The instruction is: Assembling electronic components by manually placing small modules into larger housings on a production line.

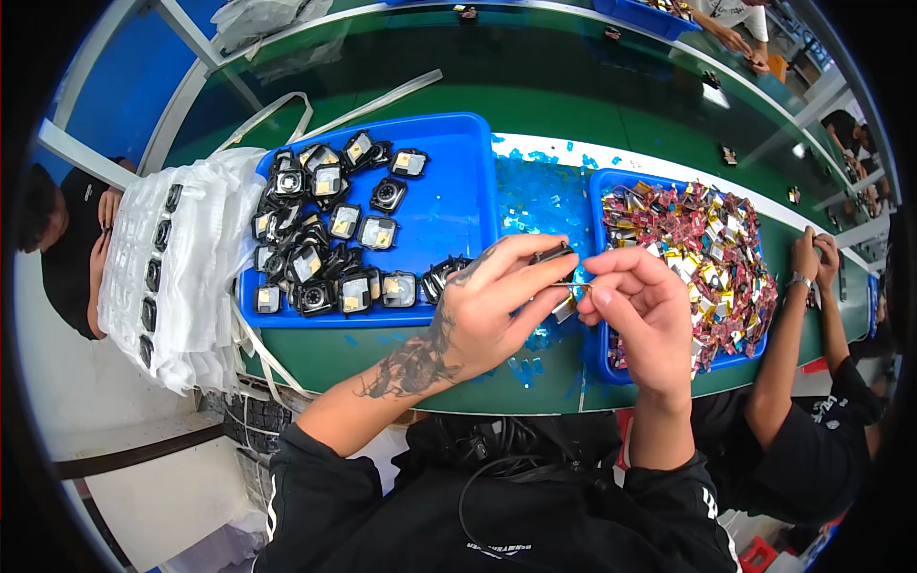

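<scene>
Black watch-like case (552,253), centre of frame: left hand (497,291) pinches it between thumb and fingers, presumably to steady it. Right hand (635,306) pinches a thin strip (574,285) against it, seemingly for fine control; part or tool, cannot tell. Beyond: blue tray (444,196) of similar cases, left of centre; second tray (602,351) of small parts (707,272), right, both probably sited for reach.
</scene>
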A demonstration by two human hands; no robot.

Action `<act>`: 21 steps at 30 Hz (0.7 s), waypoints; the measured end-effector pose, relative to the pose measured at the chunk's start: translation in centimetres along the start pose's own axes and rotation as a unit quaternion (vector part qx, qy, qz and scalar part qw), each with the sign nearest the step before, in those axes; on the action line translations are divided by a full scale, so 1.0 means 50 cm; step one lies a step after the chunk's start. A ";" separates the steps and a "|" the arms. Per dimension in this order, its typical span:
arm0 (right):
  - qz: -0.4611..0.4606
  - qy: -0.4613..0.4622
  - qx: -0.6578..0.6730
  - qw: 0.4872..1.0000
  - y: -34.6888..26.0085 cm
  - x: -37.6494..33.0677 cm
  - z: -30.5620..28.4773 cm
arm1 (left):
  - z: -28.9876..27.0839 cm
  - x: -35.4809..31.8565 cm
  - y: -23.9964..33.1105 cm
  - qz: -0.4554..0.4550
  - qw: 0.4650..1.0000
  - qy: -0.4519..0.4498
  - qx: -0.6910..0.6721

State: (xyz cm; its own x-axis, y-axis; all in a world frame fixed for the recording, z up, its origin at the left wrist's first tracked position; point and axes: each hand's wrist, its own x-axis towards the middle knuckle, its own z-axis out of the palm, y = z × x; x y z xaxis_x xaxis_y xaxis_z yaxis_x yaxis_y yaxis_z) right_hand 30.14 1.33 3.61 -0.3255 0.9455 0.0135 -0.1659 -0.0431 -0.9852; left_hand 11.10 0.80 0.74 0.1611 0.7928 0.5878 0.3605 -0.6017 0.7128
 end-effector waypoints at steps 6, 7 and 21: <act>-0.024 0.023 -0.051 0.998 0.005 -0.002 -0.010 | -0.003 0.000 -0.003 -0.171 0.966 -0.057 -0.188; -0.053 0.034 -0.068 0.996 0.007 -0.002 -0.010 | -0.003 0.002 -0.001 -0.220 0.938 -0.061 -0.261; -0.046 0.077 -0.099 0.991 0.012 -0.037 0.009 | 0.007 -0.004 -0.002 -0.052 0.998 0.011 -0.030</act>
State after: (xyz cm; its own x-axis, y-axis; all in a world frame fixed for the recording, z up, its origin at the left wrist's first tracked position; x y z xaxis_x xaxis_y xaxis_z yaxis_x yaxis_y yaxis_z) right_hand 30.22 -0.61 3.06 -0.1699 0.9809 0.0942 0.0032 0.0961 -0.9954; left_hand 11.37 0.74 0.44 0.1050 0.8491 0.5178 0.3177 -0.5220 0.7916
